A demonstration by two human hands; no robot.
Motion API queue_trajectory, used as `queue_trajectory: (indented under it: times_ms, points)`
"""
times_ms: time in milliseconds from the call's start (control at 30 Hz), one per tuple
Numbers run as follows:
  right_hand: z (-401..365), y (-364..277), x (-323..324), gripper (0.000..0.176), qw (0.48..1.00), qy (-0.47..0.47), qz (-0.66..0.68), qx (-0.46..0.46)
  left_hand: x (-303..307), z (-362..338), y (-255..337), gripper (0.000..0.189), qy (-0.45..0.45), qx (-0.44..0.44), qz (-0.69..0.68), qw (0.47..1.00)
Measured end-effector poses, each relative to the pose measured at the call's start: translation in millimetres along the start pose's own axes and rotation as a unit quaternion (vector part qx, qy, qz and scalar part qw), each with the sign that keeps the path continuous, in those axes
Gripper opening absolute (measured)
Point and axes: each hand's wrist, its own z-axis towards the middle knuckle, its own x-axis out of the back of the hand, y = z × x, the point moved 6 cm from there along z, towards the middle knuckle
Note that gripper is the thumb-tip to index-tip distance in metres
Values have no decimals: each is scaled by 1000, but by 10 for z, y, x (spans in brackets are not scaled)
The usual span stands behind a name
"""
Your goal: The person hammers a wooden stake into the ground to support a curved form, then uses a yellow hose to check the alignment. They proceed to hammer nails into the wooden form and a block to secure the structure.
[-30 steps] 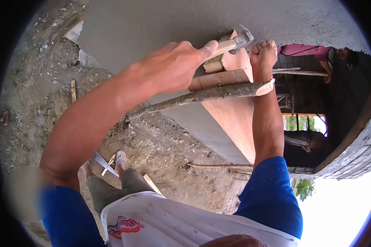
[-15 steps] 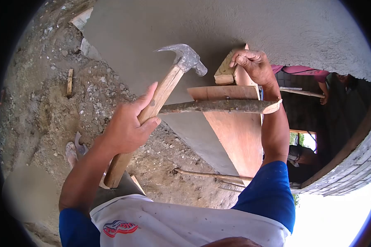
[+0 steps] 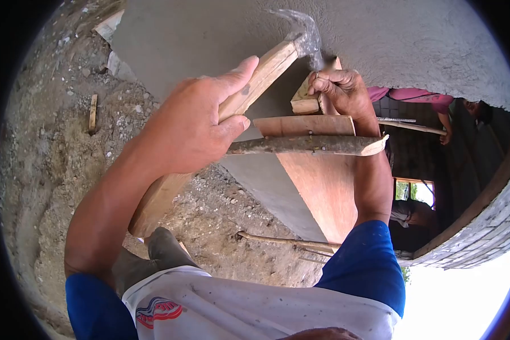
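Note:
My left hand [image 3: 195,124] is closed around the wooden handle of a claw hammer [image 3: 266,73]. The hammer's metal head is beside the fingertips of my right hand [image 3: 345,93]. Those fingers are pinched on what looks like a small nail [image 3: 316,73], mostly hidden by the fingertips. Just beneath them is a wood block [image 3: 306,97] against the grey plastered wall [image 3: 198,39]. A plywood board [image 3: 314,184] runs down from there, and a rough branch [image 3: 317,145] with nail heads in it crosses over the board and in front of my right forearm.
Stony soil [image 3: 51,158] spreads at the left, with a small wood stick [image 3: 93,113] in it. Poles [image 3: 283,240] extend beyond the board. At the right is an opening edged by a block wall [image 3: 476,241], where a person in a pink shirt [image 3: 413,96] holds a pole.
My left hand has moved the hammer up and to the right, bringing its head close to my right fingertips. My right hand stays pinched in almost the same place.

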Motion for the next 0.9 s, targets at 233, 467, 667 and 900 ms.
queue_trajectory:
  times_ms: [233,467,667,900]
  points:
    - [-23,-100,-19,15,998,8,-39,-44,143,-46,134,70,57,-11,22,998]
    - [23,-38,59,14,996,2,-86,-8,189,-139,54,69,18,38,16,999]
    - [-58,91,147,31,977,18,-203,55,453,-46,196,71,147,33,-102,983]
    - [-32,113,145,27,952,109,-268,103,197,-55,54,70,11,13,36,999]
